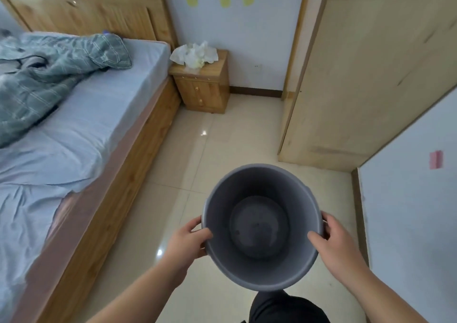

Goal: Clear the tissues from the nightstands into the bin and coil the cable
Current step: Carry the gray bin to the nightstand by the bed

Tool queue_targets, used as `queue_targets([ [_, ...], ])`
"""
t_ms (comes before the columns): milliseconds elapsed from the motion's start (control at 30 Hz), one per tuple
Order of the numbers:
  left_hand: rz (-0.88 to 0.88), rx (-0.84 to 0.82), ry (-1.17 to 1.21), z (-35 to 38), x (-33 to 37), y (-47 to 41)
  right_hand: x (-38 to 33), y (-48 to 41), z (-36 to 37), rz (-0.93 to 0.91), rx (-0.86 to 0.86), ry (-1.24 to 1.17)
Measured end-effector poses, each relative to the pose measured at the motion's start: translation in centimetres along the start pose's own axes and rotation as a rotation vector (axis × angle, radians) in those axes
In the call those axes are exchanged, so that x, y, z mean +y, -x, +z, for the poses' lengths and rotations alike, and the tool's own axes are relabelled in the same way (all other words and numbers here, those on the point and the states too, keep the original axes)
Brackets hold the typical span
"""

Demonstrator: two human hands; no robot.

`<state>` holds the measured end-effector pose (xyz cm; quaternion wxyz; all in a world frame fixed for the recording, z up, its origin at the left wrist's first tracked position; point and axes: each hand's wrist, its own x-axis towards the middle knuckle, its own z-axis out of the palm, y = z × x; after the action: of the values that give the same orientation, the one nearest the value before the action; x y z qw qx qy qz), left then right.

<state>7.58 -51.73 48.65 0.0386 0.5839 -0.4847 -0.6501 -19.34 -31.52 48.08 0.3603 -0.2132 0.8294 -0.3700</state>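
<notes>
A: Spotting tissues (195, 53) heaped on the nightstand (205, 92) top, well ahead?
B: Yes. Gripping with the left hand (188, 241) at the empty bin (304, 199) rim, thumb inside, fingers curled outside; clamping likewise with the right hand (338, 238).
A: Best keeping it level, setting down at the nightstand's front edge.
B: Then freeing a hand for sweeping.

I see open tiled floor (197, 154) running ahead to the nightstand (202, 89), hemmed by the bed frame (123, 174) on my left and the wardrobe (358, 87) on my right. The bin (222, 228) fills the near space.
</notes>
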Motion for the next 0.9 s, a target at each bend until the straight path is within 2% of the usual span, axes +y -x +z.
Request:
queue_targets([
  [167, -0.005, 0.097, 0.142, -2.2, 6.9, -4.9, -7.5, -9.6, -0.1, -0.050, -0.100, 0.019],
  [467, 0.058, 0.108, 0.321, -6.1, 17.5, -15.8, -19.7, -25.1, 1.7, -0.078, -0.136, 0.025],
  [633, 0.051, 0.084, 0.354, -10.4, 23.2, -24.3, -25.3, -34.1, 5.5, -0.059, -0.123, 0.008],
  [900, 0.045, 0.060, 0.268, -17.1, 35.4, -35.4, -34.8, -45.6, 9.5, -0.016, -0.086, -0.016],
])
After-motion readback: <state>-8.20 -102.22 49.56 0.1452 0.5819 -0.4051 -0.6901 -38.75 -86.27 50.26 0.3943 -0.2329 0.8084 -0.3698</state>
